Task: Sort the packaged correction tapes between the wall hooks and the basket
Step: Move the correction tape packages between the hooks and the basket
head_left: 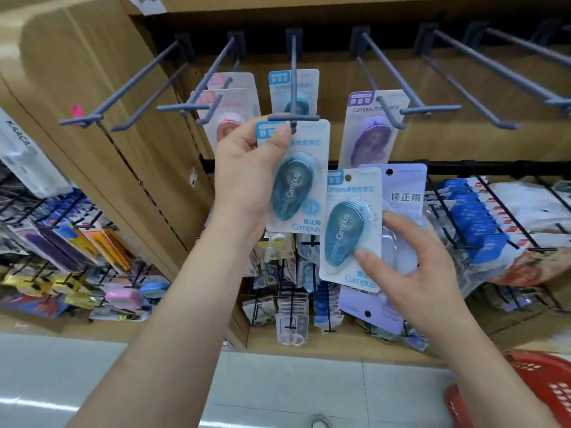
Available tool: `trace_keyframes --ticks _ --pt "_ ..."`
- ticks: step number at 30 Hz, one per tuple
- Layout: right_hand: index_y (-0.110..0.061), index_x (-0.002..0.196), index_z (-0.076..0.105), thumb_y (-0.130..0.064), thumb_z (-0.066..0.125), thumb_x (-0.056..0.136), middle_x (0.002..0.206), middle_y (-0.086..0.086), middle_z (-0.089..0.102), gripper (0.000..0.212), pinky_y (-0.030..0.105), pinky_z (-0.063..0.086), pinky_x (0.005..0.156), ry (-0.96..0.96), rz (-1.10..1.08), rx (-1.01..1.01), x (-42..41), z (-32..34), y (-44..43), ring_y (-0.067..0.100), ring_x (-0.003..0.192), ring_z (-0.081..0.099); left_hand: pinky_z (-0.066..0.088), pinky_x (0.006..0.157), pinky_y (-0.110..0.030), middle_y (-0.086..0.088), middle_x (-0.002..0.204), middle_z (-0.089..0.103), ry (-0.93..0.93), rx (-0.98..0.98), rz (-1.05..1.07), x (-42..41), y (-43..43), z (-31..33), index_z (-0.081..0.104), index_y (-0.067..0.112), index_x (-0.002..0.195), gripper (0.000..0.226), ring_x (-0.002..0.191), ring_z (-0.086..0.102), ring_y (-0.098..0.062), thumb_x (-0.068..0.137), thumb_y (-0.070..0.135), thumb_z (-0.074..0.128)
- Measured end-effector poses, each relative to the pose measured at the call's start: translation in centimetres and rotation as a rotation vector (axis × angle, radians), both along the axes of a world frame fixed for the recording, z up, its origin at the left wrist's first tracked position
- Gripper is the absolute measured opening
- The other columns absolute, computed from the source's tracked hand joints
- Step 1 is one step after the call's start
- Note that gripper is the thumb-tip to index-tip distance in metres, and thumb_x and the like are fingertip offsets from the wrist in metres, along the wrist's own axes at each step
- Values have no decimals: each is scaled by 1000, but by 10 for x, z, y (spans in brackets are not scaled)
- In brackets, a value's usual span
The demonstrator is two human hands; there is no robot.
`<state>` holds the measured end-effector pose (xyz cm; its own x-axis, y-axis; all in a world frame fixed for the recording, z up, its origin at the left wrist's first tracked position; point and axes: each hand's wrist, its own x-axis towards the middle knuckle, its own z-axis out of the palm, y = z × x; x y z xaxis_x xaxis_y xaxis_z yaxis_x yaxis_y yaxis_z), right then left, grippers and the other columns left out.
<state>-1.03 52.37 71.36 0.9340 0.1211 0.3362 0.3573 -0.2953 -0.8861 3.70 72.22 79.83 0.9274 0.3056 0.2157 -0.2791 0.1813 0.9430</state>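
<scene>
At far left, an empty grey double-prong wall hook (102, 109) is seen projecting from the brown board. On the next hook (206, 91), two pink correction tape packs (230, 114) are hung, one behind the other.

The left hand (247, 168) is raised at the centre hook (293, 88). It is closed on a blue Campus correction tape pack (298, 180), with the thumb pressed on the upper left corner of the card and the fingers hidden behind it. The top of this card is held at the hook's front crossbar; whether the hang hole is already on the prong cannot be told. Further back on the same hook, another blue pack (293, 91) is hung.

To the right, a purple Campus pack (369, 131) is hung on the fourth hook (392, 91). The hooks further right (482, 72) are seen empty.

Below it, the right hand (414, 267) is closed on two packs held together: a second blue Campus pack (350, 227) in front, with the thumb laid on its blister, and a larger lilac correction tape pack (404, 193) behind, partly covered by the fingers.

At the lower right corner, part of a red plastic basket (537, 387) is seen at floor level; its contents are not visible. Racks of other stationery (482, 223) are recorded below the hooks.
</scene>
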Motion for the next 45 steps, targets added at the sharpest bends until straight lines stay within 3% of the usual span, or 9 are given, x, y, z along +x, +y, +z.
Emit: trace_keyframes --ticks 7,11,16,20,25,29,31,36,45 --pt "-51 109 61 -35 73 75 123 -6 62 39 32 50 97 35 8 35 -6 0 1 0 115 57 57 68 -18 17 73 71 58 160 131 12 -2 -5 62 10 110 14 77 69 5 102 10 51" --pt "-65 101 59 -38 72 74 116 -20 63 40 18 45 90 58 -16 32 -7 -1 -6 -3 112 57 53 64 -18 16 73 70 46 209 244 7 2 -18 61 15 108 13 77 68 1 97 9 60" --pt "-64 103 60 -39 73 74 114 -28 64 40 7 42 88 50 -49 15 -9 -1 -19 -4 113 57 50 63 -17 12 64 59 -15 327 378 6 2 -21 57 25 88 21 62 55 -1 91 7 67" --pt "-62 103 62 -33 73 76 110 -30 66 41 5 42 86 15 26 13 -13 4 -13 -4 108 60 55 76 -21 9 83 67 -5 404 438 18 1 -20 75 16 96 14 79 62 -2 90 6 67" --pt "-65 100 62 -30 72 76 108 -33 66 44 6 45 82 55 128 58 -15 3 4 -8 106 60 50 98 -32 10 109 68 87 543 346 -4 -2 -26 72 20 109 20 108 60 -4 99 20 56" --pt "-59 108 63 -40 77 74 115 -23 66 41 17 48 91 77 161 37 -13 0 10 -1 114 59 57 72 -26 1 90 75 270 133 -92 -37 -8 -25 74 14 95 18 81 69 -9 89 28 66" --pt "-58 110 63 -42 77 74 118 -20 65 42 12 44 94 72 179 15 -12 0 13 -1 117 57 58 63 -30 -9 85 74 321 -40 -202 -43 -8 -23 73 8 92 24 73 69 -19 75 25 71" --pt "-60 111 61 -45 73 75 123 -15 62 41 1 35 92 95 204 14 -9 7 21 -7 119 51 57 68 -38 -8 75 72 159 -15 -73 -43 -7 -13 74 13 74 8 71 66 -23 80 8 73" --pt "-49 112 64 -49 62 85 119 -12 65 27 20 41 102 61 196 12 8 25 37 2 120 53 59 69 -37 -1 76 72 -48 23 166 -22 -10 3 71 13 82 10 76 70 -20 89 6 70"
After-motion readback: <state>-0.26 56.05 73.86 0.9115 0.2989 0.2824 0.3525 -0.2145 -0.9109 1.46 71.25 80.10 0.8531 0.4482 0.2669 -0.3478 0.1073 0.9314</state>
